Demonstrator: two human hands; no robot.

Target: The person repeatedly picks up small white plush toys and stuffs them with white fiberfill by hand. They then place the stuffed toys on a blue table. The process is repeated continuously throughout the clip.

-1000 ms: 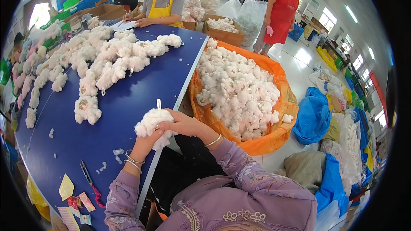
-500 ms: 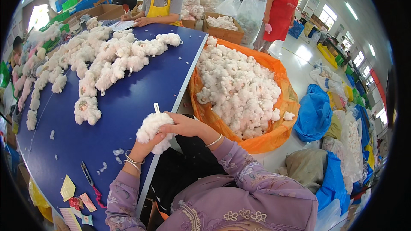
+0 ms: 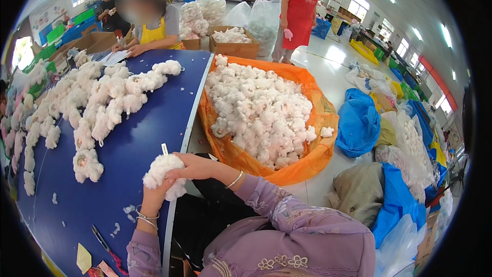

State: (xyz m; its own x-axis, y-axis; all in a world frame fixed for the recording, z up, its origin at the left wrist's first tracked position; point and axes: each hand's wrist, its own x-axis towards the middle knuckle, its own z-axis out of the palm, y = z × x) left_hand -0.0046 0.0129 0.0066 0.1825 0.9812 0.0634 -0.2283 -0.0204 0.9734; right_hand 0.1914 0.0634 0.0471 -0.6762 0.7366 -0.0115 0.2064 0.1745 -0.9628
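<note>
Your left hand [image 3: 157, 193] and right hand [image 3: 193, 167] have their fingers grasping one white fluffy piece [image 3: 161, 168] between them, above the near right edge of the blue tabletop [image 3: 125, 161]; most left fingertips are hidden. One pale strip [image 3: 164, 149] stands up from it. The step in hand looks like two-handed handling of this single piece; your next move probably calls for a steady left hold, leaving the right free to shift. Lower left lie one pair of snips [image 3: 100, 237], one yellow card [image 3: 83, 258] and several loose tufts [image 3: 129, 209]. Farther up spreads a fluffy mass [image 3: 110, 95], too overlapped to count. Rightward sits one open orange bag [image 3: 328, 118], heaped with white pieces [image 3: 256, 110] beyond counting, one round blue bag [image 3: 357, 123] near it. Two people in aprons, one red [image 3: 299, 13], one yellow [image 3: 152, 32], are beyond.
</note>
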